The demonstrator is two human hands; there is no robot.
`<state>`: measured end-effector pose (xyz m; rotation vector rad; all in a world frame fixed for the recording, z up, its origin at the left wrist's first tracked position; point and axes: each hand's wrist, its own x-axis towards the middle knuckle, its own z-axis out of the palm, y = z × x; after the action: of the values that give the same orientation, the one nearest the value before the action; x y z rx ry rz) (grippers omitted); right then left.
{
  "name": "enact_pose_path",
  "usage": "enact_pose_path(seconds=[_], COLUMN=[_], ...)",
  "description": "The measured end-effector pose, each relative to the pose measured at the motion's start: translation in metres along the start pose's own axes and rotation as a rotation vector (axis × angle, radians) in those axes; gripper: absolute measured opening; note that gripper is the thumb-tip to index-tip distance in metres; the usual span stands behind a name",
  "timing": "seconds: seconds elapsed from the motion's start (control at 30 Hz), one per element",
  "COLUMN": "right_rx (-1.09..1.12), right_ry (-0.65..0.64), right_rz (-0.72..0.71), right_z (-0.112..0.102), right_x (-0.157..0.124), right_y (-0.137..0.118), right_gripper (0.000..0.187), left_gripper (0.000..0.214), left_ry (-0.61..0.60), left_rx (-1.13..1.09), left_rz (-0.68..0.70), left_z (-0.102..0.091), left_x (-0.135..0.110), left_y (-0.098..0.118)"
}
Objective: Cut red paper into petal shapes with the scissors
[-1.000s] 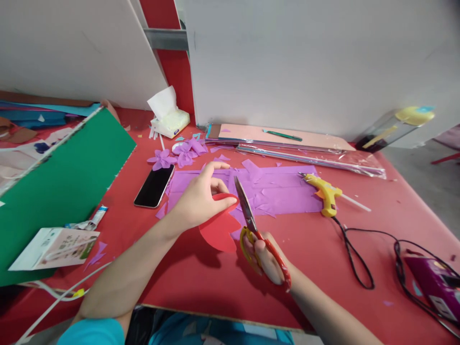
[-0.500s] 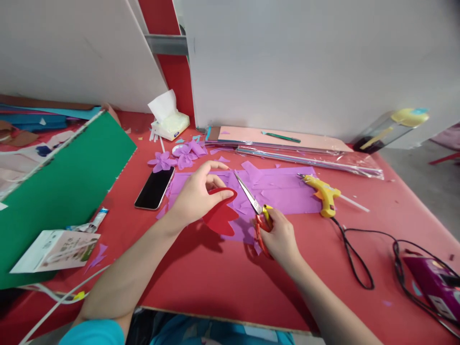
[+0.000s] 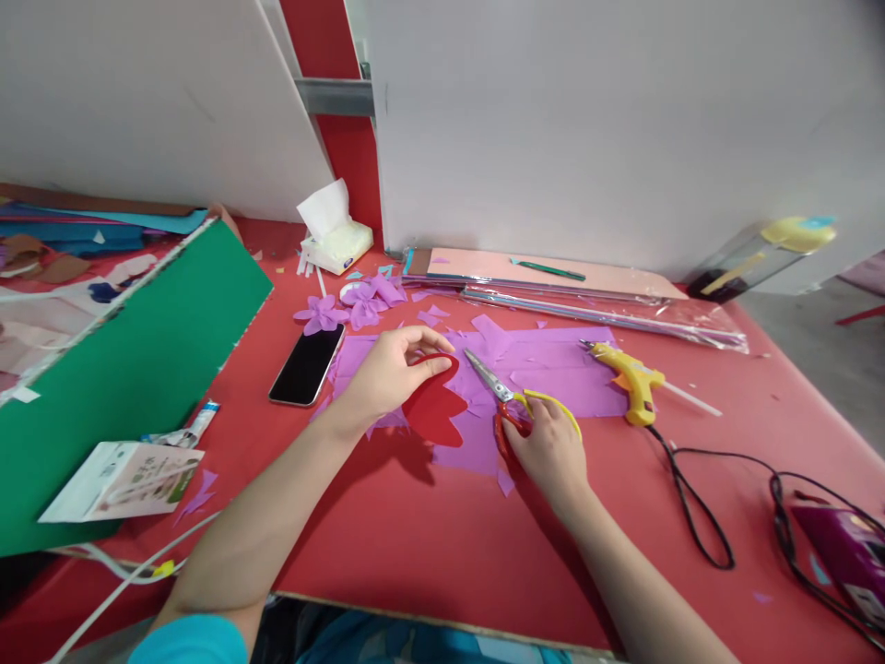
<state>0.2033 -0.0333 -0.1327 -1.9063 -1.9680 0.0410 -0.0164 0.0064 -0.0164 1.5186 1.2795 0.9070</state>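
Between the thumb and fingers of my left hand (image 3: 395,373) is a red paper cut-out (image 3: 434,408) with a scalloped lower edge. My right hand (image 3: 551,452) grips scissors (image 3: 503,394) by their red and yellow handles. The blades look closed and point up and left, just right of the red paper and apart from it. Under both lies purple paper (image 3: 567,369) with loose scraps on it. Purple paper flowers (image 3: 322,314) rest behind my left hand, beside a black phone (image 3: 308,365).
To the right lies a yellow glue gun (image 3: 636,383), its black cord (image 3: 691,516) looping toward a purple box (image 3: 840,553). Plastic-wrapped paper strips (image 3: 601,314) and a green pen (image 3: 551,269) lie at the back, near a tissue pack (image 3: 340,244). A green board (image 3: 159,378) stands left.
The scissors' handles have spread and the blades have swung slightly away from the red paper. My left hand still holds the paper. The whole view has shifted slightly.
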Motion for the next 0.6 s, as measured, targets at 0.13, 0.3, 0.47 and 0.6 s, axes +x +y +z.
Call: enact_pose_path(seconds=[0.13, 0.3, 0.47, 0.6], right_rx=[0.001, 0.446, 1.051, 1.377], right_ry=[0.052, 0.035, -0.274, -0.366], right_rz=[-0.084, -0.2, -0.234, -0.166], right_z=[-0.003, -0.006, 0.0, 0.01], right_x=[0.0, -0.006, -0.019, -0.024], right_y=[-0.001, -0.012, -0.025, -0.035], right_gripper=[0.026, 0.018, 0.04, 0.052], left_gripper=[0.004, 0.004, 0.005, 0.009], left_ry=[-0.009, -0.046, -0.136, -0.187], left_rx=[-0.007, -0.043, -0.119, -0.248], left_rz=[0.004, 0.012, -0.014, -0.096], left_z=[0.0, 0.004, 0.013, 0.017], left_x=[0.0, 0.002, 0.003, 0.004], left_y=[-0.001, -0.007, -0.011, -0.02])
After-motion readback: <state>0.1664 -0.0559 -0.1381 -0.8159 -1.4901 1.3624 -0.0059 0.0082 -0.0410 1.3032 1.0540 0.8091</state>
